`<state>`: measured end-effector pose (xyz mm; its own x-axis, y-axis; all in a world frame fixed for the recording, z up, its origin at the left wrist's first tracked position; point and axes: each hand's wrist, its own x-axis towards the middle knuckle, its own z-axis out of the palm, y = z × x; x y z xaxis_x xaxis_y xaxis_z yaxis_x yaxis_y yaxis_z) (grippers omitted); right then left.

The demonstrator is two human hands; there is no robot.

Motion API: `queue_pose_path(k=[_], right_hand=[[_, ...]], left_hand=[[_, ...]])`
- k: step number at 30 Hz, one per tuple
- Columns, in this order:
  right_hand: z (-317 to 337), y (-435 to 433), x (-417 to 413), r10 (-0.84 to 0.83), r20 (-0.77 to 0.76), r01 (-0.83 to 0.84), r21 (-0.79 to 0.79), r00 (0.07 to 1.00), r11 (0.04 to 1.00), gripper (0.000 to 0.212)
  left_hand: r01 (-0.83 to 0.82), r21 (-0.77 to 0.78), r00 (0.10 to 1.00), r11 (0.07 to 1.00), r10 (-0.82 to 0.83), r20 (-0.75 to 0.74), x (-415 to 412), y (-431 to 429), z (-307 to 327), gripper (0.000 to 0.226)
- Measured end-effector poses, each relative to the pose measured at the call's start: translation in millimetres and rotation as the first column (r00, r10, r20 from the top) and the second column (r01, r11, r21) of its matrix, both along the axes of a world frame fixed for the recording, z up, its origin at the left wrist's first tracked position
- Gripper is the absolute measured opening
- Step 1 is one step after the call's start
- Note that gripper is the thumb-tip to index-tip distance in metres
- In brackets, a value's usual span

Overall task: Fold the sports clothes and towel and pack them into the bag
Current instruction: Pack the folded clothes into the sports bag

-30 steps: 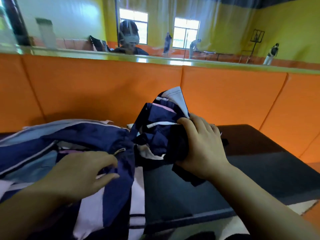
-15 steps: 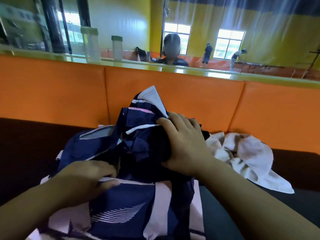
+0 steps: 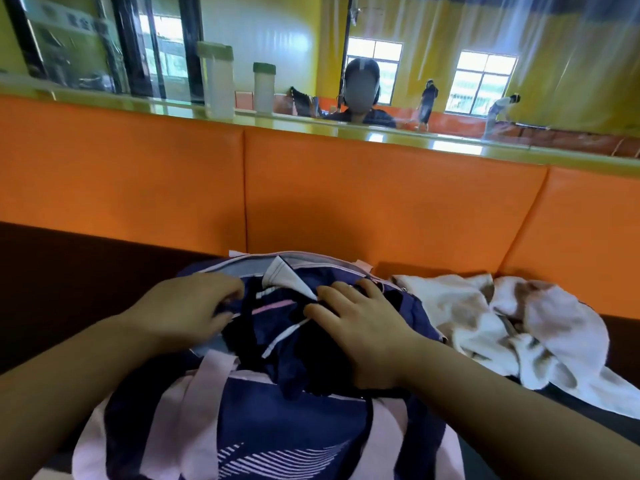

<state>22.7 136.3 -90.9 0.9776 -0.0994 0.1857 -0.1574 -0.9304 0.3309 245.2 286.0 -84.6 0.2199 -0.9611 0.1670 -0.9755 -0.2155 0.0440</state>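
Head view: two bare forearms reach forward from the bottom corners over a dark desk [image 3: 86, 271], meeting above a navy and pink sports bag [image 3: 277, 427] that sits at the near edge, about midway along it.

The left hand [image 3: 187, 306] lies knuckles up at the left side of the bag's open top. Its fingers [image 3: 225, 289] are curled and close together, with the thumb below them, pinching the grey-lined rim of the opening.

The right hand [image 3: 360, 327] lies palm down over the right side of the opening. Its fingers [image 3: 332, 292] are straight and slightly spread, pressing flat on a dark navy garment [image 3: 277, 327] with thin white and pink stripes. The garment is bunched inside the bag's mouth, between the two hands. A white fold of it pokes up just beyond the right fingertips, and a dark flap hangs over the bag's near rim below the palm.

A white towel [image 3: 502, 323] with faint brownish patches lies crumpled and unfolded on the desk, just to the right of the bag and touching its side, running towards the desk's right edge.

An orange padded wall [image 3: 381, 202] rises behind the desk's far edge. Above it, a mirror [image 3: 433, 46] shows a yellow room with windows.
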Motion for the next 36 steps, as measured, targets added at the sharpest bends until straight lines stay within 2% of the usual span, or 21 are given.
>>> queue_pose_path(k=[2, 4, 5, 9, 18, 22, 26, 30, 36], right_hand=[[1.3, -0.7, -0.5, 0.01, -0.001, -0.01, -0.004, 1.0, 1.0, 0.089], [1.1, -1.7, -1.8, 0.028, -0.008, -0.029, -0.007, 1.0, 1.0, 0.09], [0.3, -1.9, -2.7, 0.034, -0.009, -0.035, -0.014, 0.999, 0.999, 0.091], [-2.8, -2.5, -3.8, 0.063, -0.015, -0.063, -0.025, 0.998, 0.998, 0.091], [-1.1, -8.1, 3.3, 0.082, -0.095, -0.083, -0.004, 0.992, 0.997, 0.093], [3.7, -4.1, 6.4, 0.14, -0.102, -0.145, -0.043, 0.985, 0.989, 0.092], [11.6, 6.0, 13.0, 0.213, -0.136, -0.226, -0.091, 0.968, 0.97, 0.089], [23.5, 18.2, 27.8, 0.258, -0.209, -0.284, -0.108, 0.943, 0.953, 0.082], [41.5, 32.6, 52.5, 0.153, -0.267, -0.181, -0.083, 0.951, 0.98, 0.088]], left_hand=[[-0.012, 0.164, 0.997, 0.986, -0.001, 0.076, 7.2, -18.6, -11.5, 0.043], [-0.009, 0.218, 0.995, 0.976, -0.013, 0.096, 14.3, -34.4, -23.8, 0.06], [-0.004, 0.217, 0.993, 0.976, -0.022, 0.115, 18.3, -41.1, -30.0, 0.062], [-0.015, 0.188, 0.982, 0.982, -0.021, 0.187, 28.1, -60.6, -41.6, 0.051], [0.067, 0.052, 0.997, 0.996, -0.069, 0.034, 36.6, -65.4, -37.6, 0.021], [0.08, 0.009, 0.996, 0.997, -0.08, 0.025, 40.8, -62.1, -20.4, 0.042], [0.055, -0.088, 0.994, 0.995, -0.062, -0.085, 40.1, -59.6, 7.1, 0.041], [0.082, -0.232, 0.992, 0.969, -0.101, -0.071, 32.7, -58.2, 27.7, 0.039], [0.1, -0.333, 0.987, 0.937, -0.137, -0.089, 12.0, -51.9, 44.6, 0.042]])
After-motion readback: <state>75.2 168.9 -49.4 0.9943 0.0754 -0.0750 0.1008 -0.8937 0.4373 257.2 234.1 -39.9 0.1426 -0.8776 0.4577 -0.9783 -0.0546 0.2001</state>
